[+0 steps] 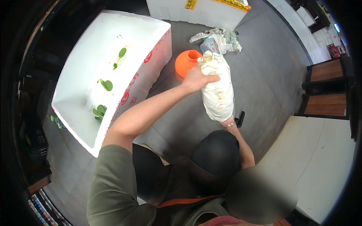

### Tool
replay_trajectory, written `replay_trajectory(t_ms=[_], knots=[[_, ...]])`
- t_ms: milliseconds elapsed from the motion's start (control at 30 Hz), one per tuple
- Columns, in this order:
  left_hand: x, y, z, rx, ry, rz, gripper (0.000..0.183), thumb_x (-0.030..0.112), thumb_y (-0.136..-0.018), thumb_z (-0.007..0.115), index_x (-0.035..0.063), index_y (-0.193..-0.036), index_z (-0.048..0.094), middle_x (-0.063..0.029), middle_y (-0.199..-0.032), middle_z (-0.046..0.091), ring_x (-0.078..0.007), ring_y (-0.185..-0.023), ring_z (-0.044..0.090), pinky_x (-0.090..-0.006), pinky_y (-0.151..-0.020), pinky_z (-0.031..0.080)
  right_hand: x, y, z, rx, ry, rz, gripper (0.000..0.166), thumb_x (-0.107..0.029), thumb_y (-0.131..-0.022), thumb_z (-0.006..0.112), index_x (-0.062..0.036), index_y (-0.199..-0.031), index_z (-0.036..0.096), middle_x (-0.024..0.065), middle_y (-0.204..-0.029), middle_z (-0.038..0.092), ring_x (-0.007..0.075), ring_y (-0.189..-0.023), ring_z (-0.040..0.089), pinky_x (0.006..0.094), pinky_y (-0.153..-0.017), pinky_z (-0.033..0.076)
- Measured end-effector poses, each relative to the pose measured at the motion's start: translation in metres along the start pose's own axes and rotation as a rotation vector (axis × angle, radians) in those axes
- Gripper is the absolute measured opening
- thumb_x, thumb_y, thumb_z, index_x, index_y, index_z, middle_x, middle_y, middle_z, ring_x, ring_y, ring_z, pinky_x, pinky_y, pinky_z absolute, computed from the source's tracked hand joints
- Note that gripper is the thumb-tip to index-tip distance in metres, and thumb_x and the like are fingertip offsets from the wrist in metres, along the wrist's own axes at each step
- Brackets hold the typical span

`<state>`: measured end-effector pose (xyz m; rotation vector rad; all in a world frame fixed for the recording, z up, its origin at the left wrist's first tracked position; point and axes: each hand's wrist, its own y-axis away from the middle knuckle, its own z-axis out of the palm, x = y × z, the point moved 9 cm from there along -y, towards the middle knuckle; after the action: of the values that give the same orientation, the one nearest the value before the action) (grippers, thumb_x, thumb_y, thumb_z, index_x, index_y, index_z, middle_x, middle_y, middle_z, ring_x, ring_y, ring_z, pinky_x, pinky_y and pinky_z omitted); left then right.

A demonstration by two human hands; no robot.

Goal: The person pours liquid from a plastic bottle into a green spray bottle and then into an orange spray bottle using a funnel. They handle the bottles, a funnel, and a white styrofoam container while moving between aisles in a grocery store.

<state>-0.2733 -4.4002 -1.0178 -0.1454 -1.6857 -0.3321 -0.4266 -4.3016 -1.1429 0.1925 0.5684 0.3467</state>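
My left hand (198,78) grips the upper left side of a stained white cloth (219,94), with the thumb lying across its front. The cloth is bunched into a long, rounded shape, and whatever is inside is hidden. At its lower end my right hand (227,122) is mostly covered by the cloth; only the wrist with a metal bangle shows well. A black handle-like piece (240,119) sticks out beside that wrist. Close to my left hand, an orange round container (183,62) with an open neck stands on the grey tiled floor (175,113).
A white foam box (76,104) at the left holds several loose green leaves (107,85). Crumpled printed plastic packaging (216,41) lies beyond the cloth. Another foam box (195,12) with yellow tape stands farther back. A pale panel (305,152) and wooden drawers (325,104) are at the right.
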Motion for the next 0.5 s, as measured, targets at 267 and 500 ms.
replay_trajectory(t_ms=[267, 500], knots=[[-0.015, -0.002, 0.017, -0.192, 0.321, -0.161, 0.063, 0.023, -0.084, 0.076, 0.0030, -0.137, 0.049, -0.0084, -0.129, 0.061, -0.0197, -0.119, 0.058, -0.0346, -0.104, 0.043, -0.006, 0.049, -0.029, 0.306, -0.230, 0.213, 0.050, -0.031, -0.108, 0.028, -0.0089, -0.153, 0.028, 0.0085, -0.156, 0.035, 0.0259, -0.140, 0.039, 0.0401, -0.118, 0.031], [-0.026, 0.002, 0.018, -0.256, 0.356, -0.357, 0.065, 0.037, -0.084, 0.073, 0.0093, -0.139, 0.050, -0.0071, -0.131, 0.061, -0.0215, -0.120, 0.059, -0.0444, -0.096, 0.050, -0.029, 0.061, -0.010, 0.314, -0.252, 0.235, 0.054, -0.037, -0.106, 0.022, -0.0082, -0.152, 0.032, 0.0091, -0.156, 0.036, 0.0291, -0.140, 0.039, 0.0447, -0.118, 0.031]])
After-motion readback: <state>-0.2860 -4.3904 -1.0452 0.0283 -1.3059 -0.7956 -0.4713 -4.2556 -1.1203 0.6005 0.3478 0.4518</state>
